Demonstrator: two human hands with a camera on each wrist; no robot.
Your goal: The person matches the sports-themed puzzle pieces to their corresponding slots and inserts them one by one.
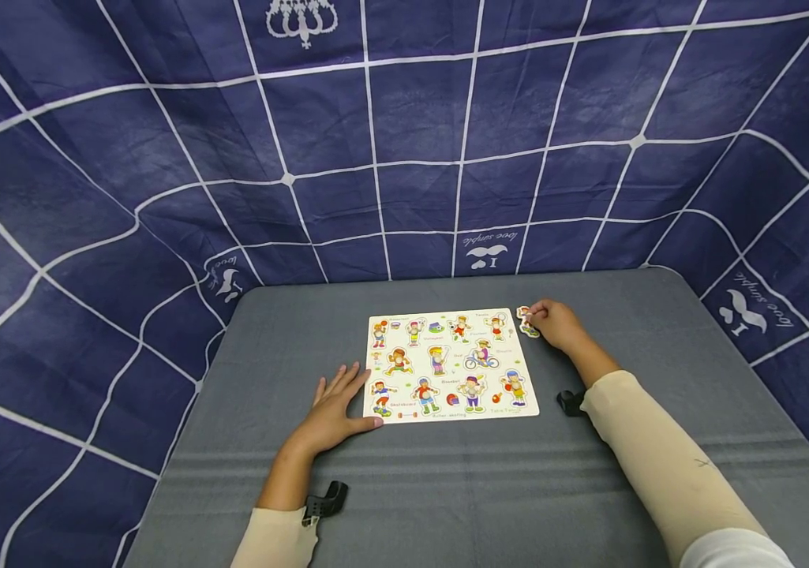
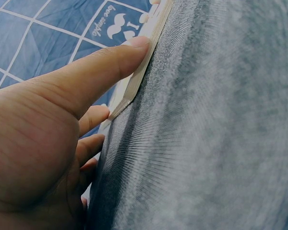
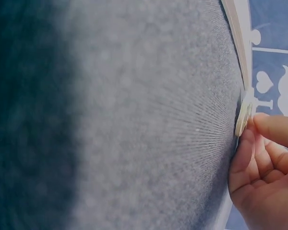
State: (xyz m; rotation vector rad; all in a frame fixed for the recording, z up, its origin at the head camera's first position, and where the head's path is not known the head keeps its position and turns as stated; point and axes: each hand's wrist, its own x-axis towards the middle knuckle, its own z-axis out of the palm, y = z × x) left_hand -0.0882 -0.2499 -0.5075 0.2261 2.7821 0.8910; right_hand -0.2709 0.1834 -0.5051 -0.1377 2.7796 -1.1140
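Note:
A white wooden puzzle board (image 1: 522, 356) with several cartoon sports figures lies on the grey table. Just past its far right corner, my right hand (image 1: 555, 323) pinches a small puzzle piece (image 1: 526, 325) shaped like a figure, between thumb and fingers. In the right wrist view the same piece (image 3: 245, 117) shows edge-on at the fingertips, close to the tabletop. My left hand (image 1: 333, 414) lies spread at the board's near left corner. Its thumb (image 2: 105, 64) touches the board's front edge, and the other fingers reach along the left side.
The grey cloth-covered table (image 1: 440, 489) extends around the board. A dark blue curtain (image 1: 418, 118) with white grid lines hangs behind and at both sides. Black wrist cameras (image 1: 329, 499) are strapped to both forearms.

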